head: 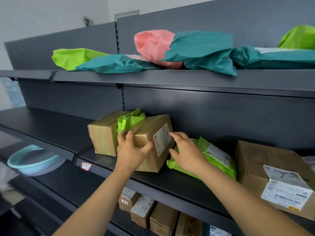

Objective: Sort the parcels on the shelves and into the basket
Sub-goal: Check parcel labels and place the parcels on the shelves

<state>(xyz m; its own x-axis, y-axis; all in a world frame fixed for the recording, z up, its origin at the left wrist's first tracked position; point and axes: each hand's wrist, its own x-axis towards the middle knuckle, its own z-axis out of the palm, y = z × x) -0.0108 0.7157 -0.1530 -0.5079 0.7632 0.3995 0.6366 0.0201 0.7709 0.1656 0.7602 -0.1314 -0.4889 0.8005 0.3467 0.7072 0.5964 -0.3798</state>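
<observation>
Fingers (130, 134) of the left hand (132, 150) curl over the top edge of the brown box (153, 126), thumb on its front, gripping it on the middle shelf (170, 181). The right hand (186, 151) is spread loose, fingertips at the box's label (162, 138), above a green bag (221, 167). 1 more box (102, 137) sits just left.

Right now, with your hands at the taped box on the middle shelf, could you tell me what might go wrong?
The green mailer is wedged between the taped box and the neighbouring box; shifting the taped box could drag it out.
Only the left hand grips that box; the right hand is open, so it might tip.
The teal mailer overhangs the top shelf and could slide off.
</observation>
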